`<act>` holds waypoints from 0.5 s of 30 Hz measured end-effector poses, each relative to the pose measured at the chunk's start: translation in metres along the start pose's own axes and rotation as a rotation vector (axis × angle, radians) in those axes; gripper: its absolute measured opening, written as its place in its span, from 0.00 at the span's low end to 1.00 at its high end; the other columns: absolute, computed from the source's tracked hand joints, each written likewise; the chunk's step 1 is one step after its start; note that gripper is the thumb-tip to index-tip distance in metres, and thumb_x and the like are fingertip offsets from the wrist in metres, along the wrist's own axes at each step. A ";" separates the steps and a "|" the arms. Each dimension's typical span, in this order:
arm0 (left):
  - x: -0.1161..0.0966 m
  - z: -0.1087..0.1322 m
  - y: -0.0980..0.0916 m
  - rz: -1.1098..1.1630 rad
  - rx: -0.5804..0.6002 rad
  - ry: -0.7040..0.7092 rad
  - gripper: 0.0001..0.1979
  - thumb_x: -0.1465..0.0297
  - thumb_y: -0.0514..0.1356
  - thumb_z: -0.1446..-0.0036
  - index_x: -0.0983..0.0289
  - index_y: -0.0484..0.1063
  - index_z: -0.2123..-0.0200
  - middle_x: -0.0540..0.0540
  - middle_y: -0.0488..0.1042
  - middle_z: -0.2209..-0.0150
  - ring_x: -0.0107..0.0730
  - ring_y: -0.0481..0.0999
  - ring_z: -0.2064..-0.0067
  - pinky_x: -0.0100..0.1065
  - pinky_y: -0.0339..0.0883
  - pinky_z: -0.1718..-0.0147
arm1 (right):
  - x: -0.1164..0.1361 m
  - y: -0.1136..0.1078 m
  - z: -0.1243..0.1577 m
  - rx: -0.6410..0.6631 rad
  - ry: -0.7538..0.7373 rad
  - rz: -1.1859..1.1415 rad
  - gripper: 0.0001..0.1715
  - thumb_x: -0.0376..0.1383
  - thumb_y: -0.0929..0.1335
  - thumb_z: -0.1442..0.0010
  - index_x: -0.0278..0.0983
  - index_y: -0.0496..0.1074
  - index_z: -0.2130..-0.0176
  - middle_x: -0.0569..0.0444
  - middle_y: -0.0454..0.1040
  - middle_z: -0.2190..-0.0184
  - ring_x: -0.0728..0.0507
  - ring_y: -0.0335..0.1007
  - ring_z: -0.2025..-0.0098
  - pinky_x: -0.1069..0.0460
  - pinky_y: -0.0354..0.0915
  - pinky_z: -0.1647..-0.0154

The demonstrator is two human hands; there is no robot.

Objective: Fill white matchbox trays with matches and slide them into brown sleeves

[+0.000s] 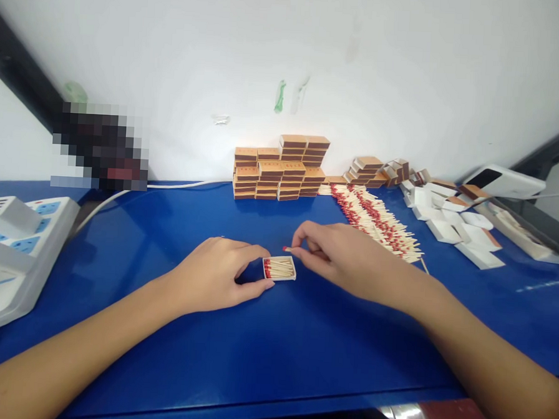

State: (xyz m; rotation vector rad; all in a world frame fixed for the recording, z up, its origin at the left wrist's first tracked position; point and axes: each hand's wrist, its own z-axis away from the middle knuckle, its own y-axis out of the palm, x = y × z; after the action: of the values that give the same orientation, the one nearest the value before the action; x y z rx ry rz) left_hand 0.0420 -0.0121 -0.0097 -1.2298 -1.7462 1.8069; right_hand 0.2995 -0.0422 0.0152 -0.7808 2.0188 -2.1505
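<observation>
A small white matchbox tray point(279, 268) filled with red-tipped matches lies on the blue table point(272, 347). My left hand point(224, 274) holds the tray's left end between thumb and forefinger. Just right of and above the tray, my right hand point(326, 252) pinches a match point(287, 249), its red head pointing left. Behind that hand spreads a long pile of loose matches point(377, 219). Closed matchboxes point(281, 172) stand stacked against the white wall.
White power strip point(47, 247) at the left, with a cable point(104, 203) running along the back. White empty trays point(447, 221), brown box sleeves point(396, 172) and a white device point(506, 181) occupy the right back. A smaller matchbox stack point(364, 170) stands by the wall.
</observation>
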 end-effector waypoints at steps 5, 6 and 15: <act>0.000 -0.001 0.001 0.004 0.004 0.002 0.15 0.59 0.64 0.35 0.59 0.81 0.50 0.46 0.71 0.75 0.28 0.70 0.74 0.31 0.57 0.72 | 0.029 0.010 -0.003 0.072 -0.023 0.082 0.10 0.38 0.63 0.25 0.38 0.73 0.54 0.52 0.81 0.65 0.43 0.74 0.67 0.50 0.53 0.68; 0.000 -0.001 0.001 0.002 0.005 0.002 0.15 0.59 0.64 0.35 0.59 0.81 0.49 0.46 0.71 0.75 0.28 0.70 0.74 0.31 0.57 0.72 | 0.028 0.010 -0.003 0.067 -0.026 0.077 0.11 0.38 0.63 0.25 0.38 0.73 0.54 0.52 0.81 0.65 0.43 0.74 0.67 0.50 0.53 0.68; 0.003 0.003 -0.001 -0.006 0.011 -0.013 0.19 0.56 0.62 0.33 0.60 0.80 0.46 0.47 0.71 0.75 0.29 0.71 0.73 0.31 0.58 0.72 | -0.057 -0.036 0.029 0.132 0.224 0.096 0.12 0.44 0.69 0.34 0.40 0.77 0.64 0.52 0.77 0.70 0.44 0.71 0.70 0.50 0.57 0.70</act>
State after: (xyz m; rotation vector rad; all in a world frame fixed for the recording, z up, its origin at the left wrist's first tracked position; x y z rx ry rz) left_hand 0.0374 -0.0117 -0.0098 -1.2097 -1.7423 1.8225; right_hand 0.3711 -0.0414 0.0325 -0.4339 1.9385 -2.3776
